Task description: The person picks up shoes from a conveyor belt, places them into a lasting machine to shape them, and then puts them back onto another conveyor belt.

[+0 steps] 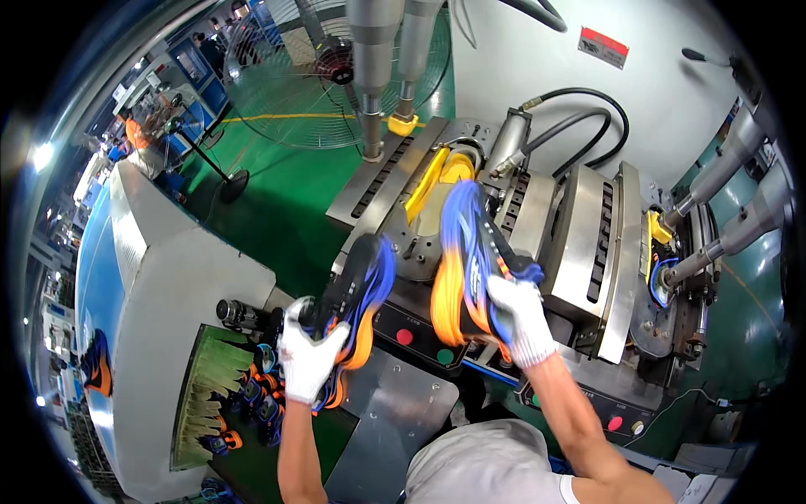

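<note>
My left hand [311,349], in a white knit glove, grips a black, blue and orange sports shoe [357,281] by its near end. Its toe points up and away. In my right hand [522,319], also gloved, is a second such shoe [457,260]. That shoe is tilted, with its orange and blue sole side facing left and its far end up by a yellow pad [457,168] on the left press station. Both shoes are held in the air over the front of the metal machine [525,210]. The fingertips of my right hand are partly hidden behind its shoe.
Control panels with red [405,337] and green buttons line the machine's front. The right station holds a blue-edged shoe [661,281] under metal rods. Several shoes [264,403] lie by a green-stripped opening [197,403] at lower left. A fan [336,71] stands behind.
</note>
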{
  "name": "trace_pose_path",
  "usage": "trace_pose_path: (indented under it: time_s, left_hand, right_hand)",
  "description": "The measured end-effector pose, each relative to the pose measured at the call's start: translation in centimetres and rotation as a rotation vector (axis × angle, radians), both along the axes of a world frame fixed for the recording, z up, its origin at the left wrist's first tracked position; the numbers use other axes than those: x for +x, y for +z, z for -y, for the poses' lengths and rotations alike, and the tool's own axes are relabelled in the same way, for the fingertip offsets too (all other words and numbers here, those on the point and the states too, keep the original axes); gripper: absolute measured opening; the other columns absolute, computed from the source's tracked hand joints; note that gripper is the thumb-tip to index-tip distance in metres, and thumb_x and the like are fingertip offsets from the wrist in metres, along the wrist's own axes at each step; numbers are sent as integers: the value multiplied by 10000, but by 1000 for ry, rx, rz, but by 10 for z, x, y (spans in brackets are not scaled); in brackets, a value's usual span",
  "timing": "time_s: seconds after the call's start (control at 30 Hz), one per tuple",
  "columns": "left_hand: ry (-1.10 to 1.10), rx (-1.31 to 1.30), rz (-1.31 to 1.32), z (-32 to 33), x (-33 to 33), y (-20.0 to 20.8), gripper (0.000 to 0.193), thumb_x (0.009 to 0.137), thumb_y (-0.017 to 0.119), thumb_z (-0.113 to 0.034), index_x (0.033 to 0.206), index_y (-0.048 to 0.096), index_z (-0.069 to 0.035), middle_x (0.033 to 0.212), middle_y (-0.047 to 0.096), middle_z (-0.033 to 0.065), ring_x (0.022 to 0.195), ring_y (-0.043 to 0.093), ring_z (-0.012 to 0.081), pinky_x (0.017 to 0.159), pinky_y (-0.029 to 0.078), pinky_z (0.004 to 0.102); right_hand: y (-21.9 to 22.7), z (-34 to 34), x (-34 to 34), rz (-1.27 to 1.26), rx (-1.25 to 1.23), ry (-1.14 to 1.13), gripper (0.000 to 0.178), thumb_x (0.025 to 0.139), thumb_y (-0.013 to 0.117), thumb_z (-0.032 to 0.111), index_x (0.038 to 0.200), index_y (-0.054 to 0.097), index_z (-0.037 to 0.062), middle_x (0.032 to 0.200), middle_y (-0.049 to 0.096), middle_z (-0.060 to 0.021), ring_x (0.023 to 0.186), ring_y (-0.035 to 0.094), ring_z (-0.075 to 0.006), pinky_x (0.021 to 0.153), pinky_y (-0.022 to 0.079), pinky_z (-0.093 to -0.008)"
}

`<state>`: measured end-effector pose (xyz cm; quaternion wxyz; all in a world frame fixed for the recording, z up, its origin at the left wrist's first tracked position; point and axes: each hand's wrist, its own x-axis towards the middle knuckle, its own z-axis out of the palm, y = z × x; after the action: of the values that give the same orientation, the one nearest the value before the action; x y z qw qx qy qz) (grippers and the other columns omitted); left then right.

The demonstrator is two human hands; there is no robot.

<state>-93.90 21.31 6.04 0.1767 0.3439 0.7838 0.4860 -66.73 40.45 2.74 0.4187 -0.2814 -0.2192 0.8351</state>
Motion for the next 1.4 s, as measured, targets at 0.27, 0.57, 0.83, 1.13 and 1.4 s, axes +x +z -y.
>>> trace_pose_path:
  time_s: [0.27,0.57,0.83,1.13,1.4]
  left_hand:
    - [700,-510,-104,258,57,-127,667,729,870,-217,1262,563,43,1087,723,158,993,711,278,946,542,375]
    - [1150,-795,318,360,173,-251,622,771,847,-211,1293,575,-11,1192,684,161,1065,684,309,969,536,398]
    - [1335,-534,51,339,143,-289,571,757,848,-359,1190,669,-32,1114,716,209,1044,703,355,933,544,446]
    - [1025,-458,-147,404,208,-265,872,739,870,-371,1432,488,-4,1340,571,256,1221,567,447,1072,456,505]
    - [385,-332,-165,452,127,-264,292,914,727,-354,1016,710,-81,1020,626,144,966,647,346,817,536,448]
  right_hand:
    - [-70,-228,-172,719,197,-137,274,805,763,51,1067,713,113,1001,741,-106,894,721,-237,771,591,-354]
    - [-152,-307,-227,2157,1494,396,216,857,648,274,917,768,105,982,747,-178,879,724,-348,782,566,-451]
    - [-157,-451,-159,935,387,397,240,973,689,241,1182,683,123,1078,700,-39,884,692,-198,780,595,-351]
    - [-48,-11,-107,816,1283,253,688,975,718,347,1508,420,30,1395,581,-192,1219,599,-238,1056,465,-369]
    - [-191,126,-7,1633,1981,737,1102,770,815,281,1606,189,-74,1657,99,-374,1553,106,-511,1283,105,-518]
